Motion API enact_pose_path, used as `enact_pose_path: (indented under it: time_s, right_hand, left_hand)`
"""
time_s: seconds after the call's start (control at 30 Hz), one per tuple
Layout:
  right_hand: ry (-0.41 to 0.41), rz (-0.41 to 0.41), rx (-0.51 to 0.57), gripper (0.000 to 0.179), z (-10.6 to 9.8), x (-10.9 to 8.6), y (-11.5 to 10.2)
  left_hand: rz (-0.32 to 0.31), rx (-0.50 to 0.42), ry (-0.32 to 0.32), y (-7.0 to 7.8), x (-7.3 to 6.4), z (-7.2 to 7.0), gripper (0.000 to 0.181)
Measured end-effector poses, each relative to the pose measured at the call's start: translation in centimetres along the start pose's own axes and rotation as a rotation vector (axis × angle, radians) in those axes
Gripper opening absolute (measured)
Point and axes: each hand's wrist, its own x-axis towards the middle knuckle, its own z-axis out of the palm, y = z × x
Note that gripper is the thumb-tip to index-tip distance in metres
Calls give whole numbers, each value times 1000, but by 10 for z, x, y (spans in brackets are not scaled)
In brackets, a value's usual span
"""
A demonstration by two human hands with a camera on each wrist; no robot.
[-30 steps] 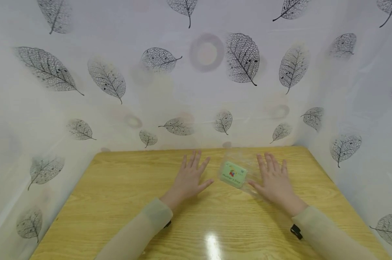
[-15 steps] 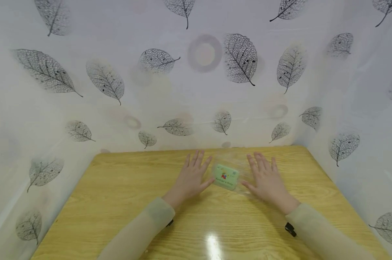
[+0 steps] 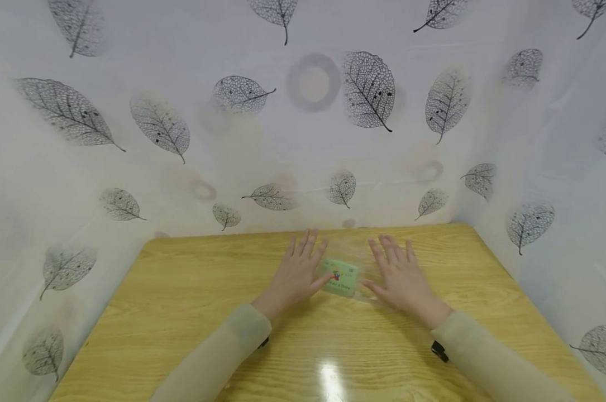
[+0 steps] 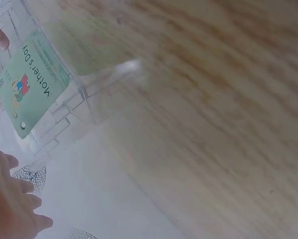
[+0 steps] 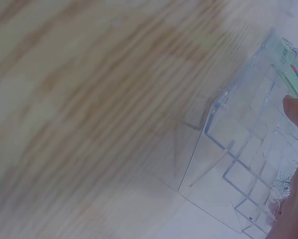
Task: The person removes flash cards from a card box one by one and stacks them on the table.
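Between my two hands stands a clear plastic box (image 5: pixel 241 167) with a grid of lines on its walls. A green "Mother's Day" card (image 3: pixel 345 282) with a small coloured picture shows on it; the left wrist view gives the lettering plainly. My left hand (image 3: pixel 295 274) is at the box's left side, fingers straight and spread, and its thumb overlaps the card in the head view. At the right side is my right hand (image 3: pixel 403 282), fingers also straight, thumb pointing toward the card. Whether each palm touches the box cannot be told for certain.
The box is on a light wood-grain table (image 3: pixel 197 301) with a bright reflection near the front. A pale curtain (image 3: pixel 182 50) printed with dark leaves hangs behind the table and along both sides.
The box with its green card has moved left toward my left hand, and my right hand has moved left with it. My left hand has shifted only slightly.
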Motion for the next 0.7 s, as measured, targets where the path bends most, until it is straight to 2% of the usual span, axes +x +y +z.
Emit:
enact_pose_path:
  time_s: [0.17, 0.3, 0.57, 0.7]
  right_hand:
    - [26, -27, 9, 103, 1, 3, -3]
    - [41, -45, 20, 103, 2, 5, -5]
    - [26, -72, 50, 103, 4, 10, -12]
    - [61, -98, 44, 102, 4, 13, -16]
  left_hand:
    - [18, -20, 27, 1, 3, -1, 80]
    - [27, -6, 12, 0, 5, -3, 80]
    - [55, 33, 20, 0, 8, -4, 81]
    - [61, 40, 7, -1, 8, -4, 82]
